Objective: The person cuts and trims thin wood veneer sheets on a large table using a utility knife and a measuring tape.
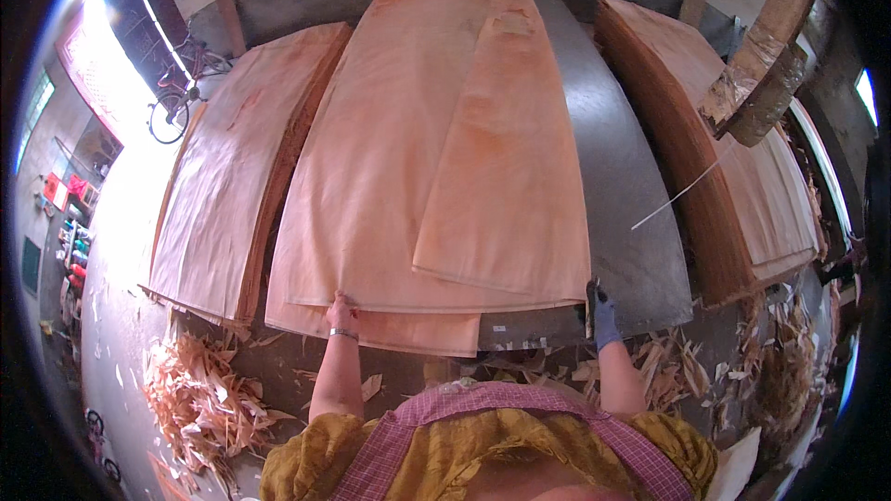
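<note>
**Both hands on the near edge of the top veneer sheets**

Your left hand (341, 313) rests on the near edge of the wide veneer sheet (390, 158) that lies on the grey table (631, 213). The fingers lie flat and close together on the wood, pressing or pinching that edge; whether they curl under it cannot be told from here. A thin bracelet (342, 333) sits on that wrist.

Your right hand (601, 314), in a blue glove, is at the near right corner of the same pile, just beside the edge of the narrower veneer strip (506, 176) that lies on top of the wide sheet. Its fingers are drawn in around something dark and small; what that is, and how tightly it is held, cannot be told.

The relation that matters: the sheets run lengthwise straight away from you, long axis from your body toward the far wall, with the near edge crosswise between your two hands. The left hand is on the wide sheet; the right hand is the nearer one to the narrow strip.

A second veneer stack (232, 186) lies to the left, and a taller stack (715, 158) to the right, both apart from your hands. Wood scraps (200, 399) litter the floor below the table edge.
</note>
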Tool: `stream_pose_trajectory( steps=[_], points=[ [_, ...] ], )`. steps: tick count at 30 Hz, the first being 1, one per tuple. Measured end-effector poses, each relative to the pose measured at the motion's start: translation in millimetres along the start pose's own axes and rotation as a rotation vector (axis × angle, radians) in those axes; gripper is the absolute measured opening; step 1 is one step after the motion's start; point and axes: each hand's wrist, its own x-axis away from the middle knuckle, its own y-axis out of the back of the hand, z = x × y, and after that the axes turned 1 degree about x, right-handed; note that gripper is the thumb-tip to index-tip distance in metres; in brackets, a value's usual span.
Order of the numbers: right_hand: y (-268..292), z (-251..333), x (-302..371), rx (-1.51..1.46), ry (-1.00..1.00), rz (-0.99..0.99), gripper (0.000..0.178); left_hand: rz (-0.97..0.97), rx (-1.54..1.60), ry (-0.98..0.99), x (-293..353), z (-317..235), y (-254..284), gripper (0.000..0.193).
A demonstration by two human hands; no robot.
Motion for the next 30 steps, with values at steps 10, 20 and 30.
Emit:
stream_pose_trajectory(
  steps=[10,20,30],
  points=[
    [-9,-56,97,0.654,0.493,-0.325,0.04,-0.096,0.05,0.0,26,0,-21,0.032],
    [-37,-9,57,0.039,0.267,-0.046,0.032,0.044,0.106,-0.008,-1,-3,-12,0.031],
    [55,-21,51,-0.131,0.272,-0.131,0.033,-0.013,0.132,0.05,-7,-3,-1,0.026]
  ],
)
